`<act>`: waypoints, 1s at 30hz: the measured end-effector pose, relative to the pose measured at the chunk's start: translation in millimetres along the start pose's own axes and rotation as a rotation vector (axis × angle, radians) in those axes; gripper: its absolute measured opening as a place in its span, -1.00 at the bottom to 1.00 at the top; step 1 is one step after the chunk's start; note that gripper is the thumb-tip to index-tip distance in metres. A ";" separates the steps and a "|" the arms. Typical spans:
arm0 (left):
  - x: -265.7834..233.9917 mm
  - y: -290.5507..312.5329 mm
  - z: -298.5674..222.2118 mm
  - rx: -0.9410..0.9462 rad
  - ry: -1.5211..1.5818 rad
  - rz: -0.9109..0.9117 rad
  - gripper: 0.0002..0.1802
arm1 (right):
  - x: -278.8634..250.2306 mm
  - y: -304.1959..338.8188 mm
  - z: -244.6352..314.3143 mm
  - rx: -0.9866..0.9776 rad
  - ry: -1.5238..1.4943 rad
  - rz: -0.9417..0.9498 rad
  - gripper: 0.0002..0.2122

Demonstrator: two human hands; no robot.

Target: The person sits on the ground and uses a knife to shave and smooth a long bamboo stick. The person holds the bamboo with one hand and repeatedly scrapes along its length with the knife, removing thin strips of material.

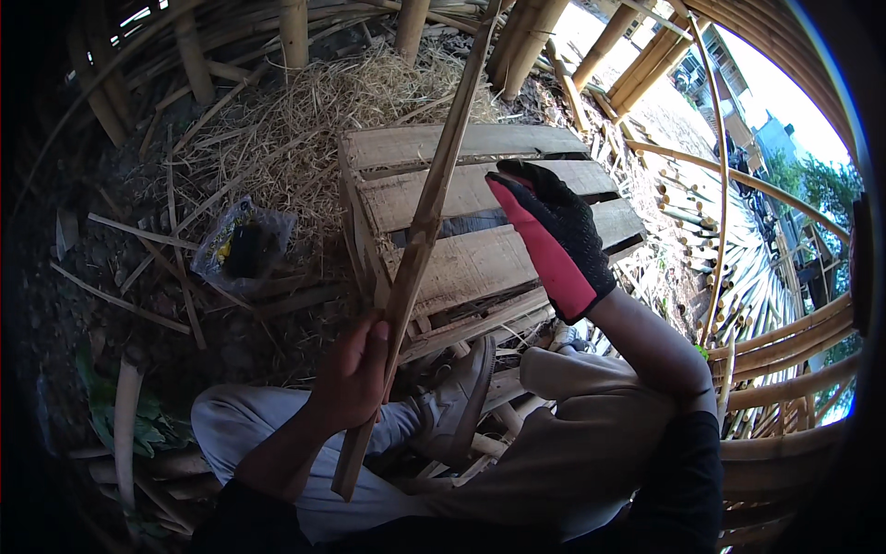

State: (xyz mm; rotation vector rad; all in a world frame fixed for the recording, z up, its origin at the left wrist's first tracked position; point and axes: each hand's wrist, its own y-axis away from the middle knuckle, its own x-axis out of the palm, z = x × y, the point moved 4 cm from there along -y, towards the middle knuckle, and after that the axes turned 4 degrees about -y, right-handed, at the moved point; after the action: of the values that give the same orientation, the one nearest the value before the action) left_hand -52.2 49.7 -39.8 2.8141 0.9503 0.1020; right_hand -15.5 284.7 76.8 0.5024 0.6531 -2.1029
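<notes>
My bare left hand [353, 374] is closed around the lower part of a long split bamboo strip [426, 217]. The strip slants up and away, passing in front of a wooden slatted crate [480, 268]. To the right of the strip, above the crate's slats, is my right hand [558, 231] in a black and pink glove. Its fingers and thumb come together at the tips, apart from the strip. Whatever they may hold is hidden.
Dry straw [341, 111] lies heaped behind the crate. On the left, a clear plastic bag [245, 245] with dark and yellow contents rests among loose bamboo slivers. Bamboo posts [293, 32] stand at the back, and cut bamboo poles [752, 277] lie outside to the right. My shoe [459, 397] is below the crate.
</notes>
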 end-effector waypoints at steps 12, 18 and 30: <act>-3.5 0.4 -3.1 0.129 -0.164 -0.131 -0.75 | 22.5 12.3 -21.5 0.436 -0.185 0.587 -0.44; -11.4 1.3 -6.0 0.090 0.028 -0.025 -0.67 | 8.0 -11.7 -46.6 0.366 -0.562 0.234 -0.36; 7.8 5.4 -6.5 -0.208 0.513 0.365 -0.64 | 19.6 16.6 -3.4 -0.416 -0.187 0.375 -0.40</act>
State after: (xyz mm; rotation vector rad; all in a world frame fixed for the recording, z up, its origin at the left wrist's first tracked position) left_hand -43.6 51.2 -32.4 2.7705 0.4459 0.9440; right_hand -12.3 266.5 58.6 0.1731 0.7929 -1.5830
